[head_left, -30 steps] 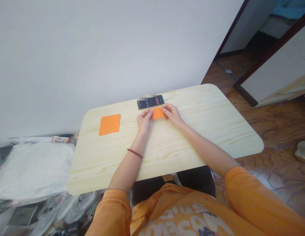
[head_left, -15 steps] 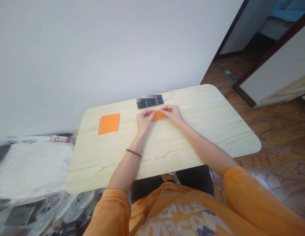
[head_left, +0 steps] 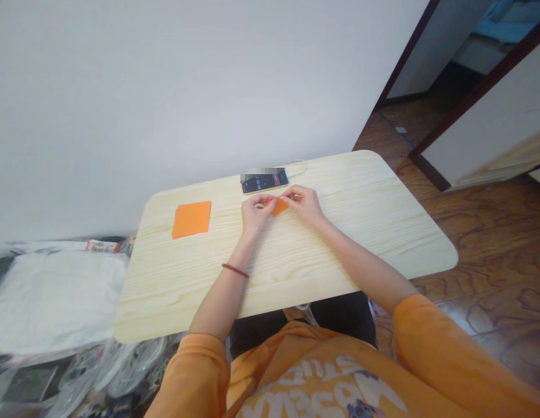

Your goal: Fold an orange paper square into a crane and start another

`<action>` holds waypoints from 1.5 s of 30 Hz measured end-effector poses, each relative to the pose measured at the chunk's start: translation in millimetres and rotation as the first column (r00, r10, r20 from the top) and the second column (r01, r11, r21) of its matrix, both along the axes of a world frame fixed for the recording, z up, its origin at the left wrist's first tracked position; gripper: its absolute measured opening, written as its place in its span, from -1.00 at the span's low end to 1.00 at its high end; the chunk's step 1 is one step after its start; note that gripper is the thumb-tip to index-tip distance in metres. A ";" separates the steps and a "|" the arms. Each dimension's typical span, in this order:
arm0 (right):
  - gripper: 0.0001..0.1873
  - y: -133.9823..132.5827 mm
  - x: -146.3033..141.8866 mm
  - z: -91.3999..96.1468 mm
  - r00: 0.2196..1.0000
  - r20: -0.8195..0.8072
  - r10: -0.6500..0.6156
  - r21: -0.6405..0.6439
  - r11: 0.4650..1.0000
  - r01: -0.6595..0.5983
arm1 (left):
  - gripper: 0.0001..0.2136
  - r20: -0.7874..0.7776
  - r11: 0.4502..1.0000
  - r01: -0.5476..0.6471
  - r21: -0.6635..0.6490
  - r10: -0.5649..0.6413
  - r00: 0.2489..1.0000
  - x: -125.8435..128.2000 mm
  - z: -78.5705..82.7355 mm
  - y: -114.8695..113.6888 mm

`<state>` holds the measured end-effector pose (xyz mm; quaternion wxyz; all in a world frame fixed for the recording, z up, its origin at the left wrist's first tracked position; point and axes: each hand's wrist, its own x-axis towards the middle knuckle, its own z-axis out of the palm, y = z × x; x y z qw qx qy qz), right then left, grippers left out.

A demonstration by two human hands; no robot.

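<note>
A small piece of folded orange paper (head_left: 279, 206) is pinched between my two hands over the middle of the table. My left hand (head_left: 255, 213) grips its left side, thumb and fingers pressed together. From the other side, the fingertips of my right hand (head_left: 303, 203) hold its upper right corner. Fingers cover part of the paper, so its full folded shape is hidden. To the left lies a stack of square orange paper (head_left: 192, 219), apart from both hands.
A phone (head_left: 265, 182) with a lit screen lies just beyond my hands, a white cable (head_left: 299, 167) running from it. The pale wooden table (head_left: 374, 220) stands against a white wall. White cloth (head_left: 56, 296) and plastic-wrapped items (head_left: 135, 366) are left of it.
The orange paper has tilted slightly between my fingers, and my right fingertips have shifted a little at its corner. The whole view has moved slightly.
</note>
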<state>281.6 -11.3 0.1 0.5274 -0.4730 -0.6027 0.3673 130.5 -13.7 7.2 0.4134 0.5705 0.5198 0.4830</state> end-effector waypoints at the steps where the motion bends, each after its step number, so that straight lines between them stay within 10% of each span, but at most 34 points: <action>1: -0.82 -0.2 0.4 0.2 1.000 0.017 0.003 0.004 1.000 -0.003 | -0.77 -0.003 1.000 0.002 0.000 -0.002 1.000 -0.3 -0.1 0.1; 22: -0.80 10.3 14.1 -0.8 0.984 -0.133 -0.122 -0.118 0.987 0.106 | -0.89 -0.068 0.990 -0.139 0.035 0.142 0.988 -22.2 -4.4 14.0; 35: -0.81 4.9 3.7 -0.6 0.995 -0.102 -0.014 -0.171 0.985 -0.004 | -0.84 -0.031 0.996 0.051 0.070 -0.049 0.998 -9.3 -2.8 5.8; 45: -0.79 12.9 13.9 0.0 0.990 -0.128 -0.064 -0.199 0.979 0.037 | -0.82 0.053 0.999 -0.046 0.022 0.045 0.998 -14.7 -3.4 11.0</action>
